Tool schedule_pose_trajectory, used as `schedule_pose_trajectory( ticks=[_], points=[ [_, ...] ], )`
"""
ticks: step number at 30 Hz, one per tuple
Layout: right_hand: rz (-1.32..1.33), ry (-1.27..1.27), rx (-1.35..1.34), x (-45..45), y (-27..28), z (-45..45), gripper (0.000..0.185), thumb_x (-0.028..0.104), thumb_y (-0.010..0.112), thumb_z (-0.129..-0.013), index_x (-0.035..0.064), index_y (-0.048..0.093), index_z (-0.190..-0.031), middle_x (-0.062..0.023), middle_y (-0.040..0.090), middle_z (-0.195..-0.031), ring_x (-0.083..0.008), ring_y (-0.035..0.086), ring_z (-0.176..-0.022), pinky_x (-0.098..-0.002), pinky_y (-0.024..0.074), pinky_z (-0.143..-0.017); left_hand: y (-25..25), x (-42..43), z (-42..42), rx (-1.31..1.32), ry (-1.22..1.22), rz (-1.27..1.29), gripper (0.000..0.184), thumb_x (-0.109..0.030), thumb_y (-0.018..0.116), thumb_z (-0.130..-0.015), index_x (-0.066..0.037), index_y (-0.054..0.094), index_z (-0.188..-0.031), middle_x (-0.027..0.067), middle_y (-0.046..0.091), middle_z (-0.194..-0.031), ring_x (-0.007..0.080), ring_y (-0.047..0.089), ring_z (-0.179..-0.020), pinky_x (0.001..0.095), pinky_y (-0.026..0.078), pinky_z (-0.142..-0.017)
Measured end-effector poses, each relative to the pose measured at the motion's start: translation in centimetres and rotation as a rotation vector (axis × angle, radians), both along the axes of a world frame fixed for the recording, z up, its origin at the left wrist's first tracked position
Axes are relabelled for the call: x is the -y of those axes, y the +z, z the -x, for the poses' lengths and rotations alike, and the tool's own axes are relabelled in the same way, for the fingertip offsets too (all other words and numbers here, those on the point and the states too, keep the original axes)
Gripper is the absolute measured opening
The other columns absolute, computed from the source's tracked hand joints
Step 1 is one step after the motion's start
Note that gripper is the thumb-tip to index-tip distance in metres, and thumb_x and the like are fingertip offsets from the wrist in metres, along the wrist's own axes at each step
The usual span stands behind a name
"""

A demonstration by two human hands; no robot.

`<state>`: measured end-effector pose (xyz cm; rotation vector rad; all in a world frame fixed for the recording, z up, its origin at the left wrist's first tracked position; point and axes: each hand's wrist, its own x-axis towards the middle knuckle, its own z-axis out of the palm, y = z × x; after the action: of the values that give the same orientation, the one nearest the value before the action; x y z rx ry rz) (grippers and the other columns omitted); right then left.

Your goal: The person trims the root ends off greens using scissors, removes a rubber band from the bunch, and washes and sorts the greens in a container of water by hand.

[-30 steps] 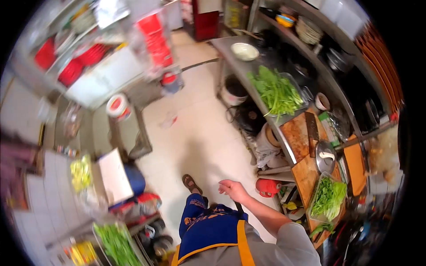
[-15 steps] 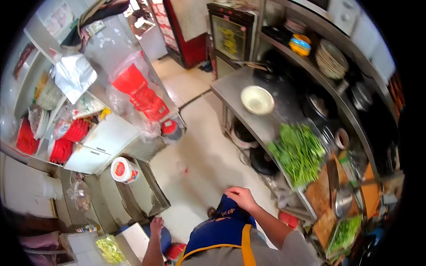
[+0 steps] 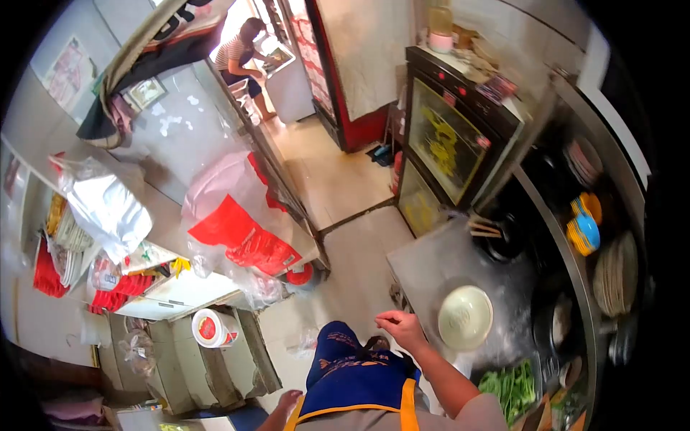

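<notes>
Left hand (image 3: 290, 400) partly hidden; cannot tell its grip. Right hand (image 3: 399, 327) released, fingers loosely bent. Just right of right hand: one pale bowl (image 3: 466, 318), round, mouth facing up, on steel table (image 3: 424, 262). Beyond left hand, one white bucket (image 3: 215, 329). Farthest, ahead of both hands, one person (image 3: 237, 59).

A kitchen, shown by the metal counter (image 3: 425, 260) with its bowl (image 3: 466, 318) and leafy greens (image 3: 509, 391), and shelved plates (image 3: 615, 276)
</notes>
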<state>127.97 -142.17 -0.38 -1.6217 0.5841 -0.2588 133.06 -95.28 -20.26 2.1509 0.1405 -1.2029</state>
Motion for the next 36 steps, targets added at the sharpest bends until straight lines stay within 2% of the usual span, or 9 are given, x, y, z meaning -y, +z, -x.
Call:
schedule_pose_trajectory(
  ticks=[4,8,15,20,23,26,31,34,36],
  points=[
    [-0.031,-0.043,0.000,5.2,-0.8,-9.4,0.013,0.012,0.070,-0.083,-0.0007,0.070,-0.088,-0.0052,0.069,-0.076,-0.0089,0.063,-0.070,-0.0233,0.0502,-0.064,0.2,5.0,-5.1,-0.058,0.043,-0.111,0.019,-0.011,0.060,-0.084,-0.006,0.069,-0.099,0.0038,0.070,-0.091,0.0141,0.063,-0.077,0.0272,0.050,-0.067],
    [-0.150,-0.107,0.020,9.8,-2.4,-19.3,0.012,0.012,0.069,-0.083,0.0000,0.067,-0.084,-0.0034,0.067,-0.073,-0.0083,0.060,-0.067,-0.0228,0.0485,-0.063,-1.4,11.8,-16.4,-0.039,0.065,-0.130,0.019,-0.012,0.060,-0.084,-0.006,0.070,-0.099,0.0038,0.070,-0.090,0.0142,0.064,-0.077,0.0274,0.050,-0.067],
    [-0.042,-0.222,0.020,18.1,-2.7,-35.0,0.014,0.014,0.070,-0.083,0.0020,0.064,-0.080,-0.0011,0.062,-0.068,-0.0069,0.057,-0.063,-0.0221,0.0462,-0.059,2.2,23.0,-40.0,0.105,0.255,0.095,0.018,-0.013,0.061,-0.084,-0.006,0.070,-0.098,0.0038,0.070,-0.090,0.0144,0.064,-0.077,0.0278,0.050,-0.067],
    [-0.093,-0.309,0.059,25.3,-5.0,-41.9,0.014,0.013,0.070,-0.084,0.0022,0.062,-0.079,0.0005,0.061,-0.068,-0.0056,0.055,-0.061,-0.0216,0.0454,-0.057,4.4,30.1,-51.3,0.181,0.295,0.183,0.018,-0.014,0.061,-0.084,-0.006,0.070,-0.097,0.0038,0.070,-0.089,0.0146,0.064,-0.078,0.0280,0.050,-0.068],
    [-0.137,-0.294,0.038,30.0,-5.8,-46.0,0.013,0.011,0.068,-0.086,0.0016,0.062,-0.078,0.0008,0.062,-0.070,-0.0053,0.054,-0.062,-0.0219,0.0452,-0.057,4.0,32.8,-54.1,0.175,0.324,0.158,0.018,-0.014,0.061,-0.084,-0.006,0.070,-0.097,0.0038,0.070,-0.089,0.0147,0.064,-0.078,0.0281,0.050,-0.068],
    [-0.174,-0.221,0.068,35.0,-5.9,-51.4,0.018,0.017,0.069,-0.085,0.0008,0.064,-0.080,0.0010,0.061,-0.068,-0.0062,0.054,-0.063,-0.0229,0.0452,-0.059,3.0,34.8,-53.9,0.116,0.366,0.081,0.018,-0.015,0.061,-0.084,-0.006,0.070,-0.097,0.0037,0.070,-0.089,0.0148,0.064,-0.078,0.0283,0.050,-0.068],
    [-0.123,-0.006,0.018,42.8,-0.9,-60.3,0.011,0.011,0.066,-0.087,-0.0001,0.066,-0.088,-0.0023,0.066,-0.079,-0.0072,0.059,-0.072,-0.0229,0.0485,-0.067,3.0,39.5,-51.6,-0.012,0.395,-0.080,0.018,-0.015,0.061,-0.084,-0.006,0.070,-0.096,0.0037,0.070,-0.088,0.0150,0.064,-0.078,0.0285,0.050,-0.068],
    [0.072,0.081,0.090,47.6,-1.5,-64.6,0.011,0.010,0.065,-0.087,-0.0001,0.067,-0.089,-0.0017,0.066,-0.078,-0.0084,0.060,-0.073,-0.0241,0.0488,-0.070,3.2,42.8,-51.6,-0.031,0.416,-0.102,0.018,-0.016,0.061,-0.083,-0.006,0.071,-0.096,0.0037,0.070,-0.088,0.0151,0.064,-0.078,0.0287,0.050,-0.068],
    [0.142,0.101,0.101,50.2,-1.2,-66.8,0.012,0.012,0.065,-0.087,-0.0003,0.067,-0.089,-0.0049,0.065,-0.090,-0.0123,0.060,-0.082,-0.0263,0.0481,-0.074,3.4,44.9,-51.8,-0.029,0.446,-0.101,0.018,-0.016,0.061,-0.083,-0.006,0.071,-0.096,0.0037,0.070,-0.088,0.0151,0.064,-0.078,0.0288,0.050,-0.068]
  ],
)
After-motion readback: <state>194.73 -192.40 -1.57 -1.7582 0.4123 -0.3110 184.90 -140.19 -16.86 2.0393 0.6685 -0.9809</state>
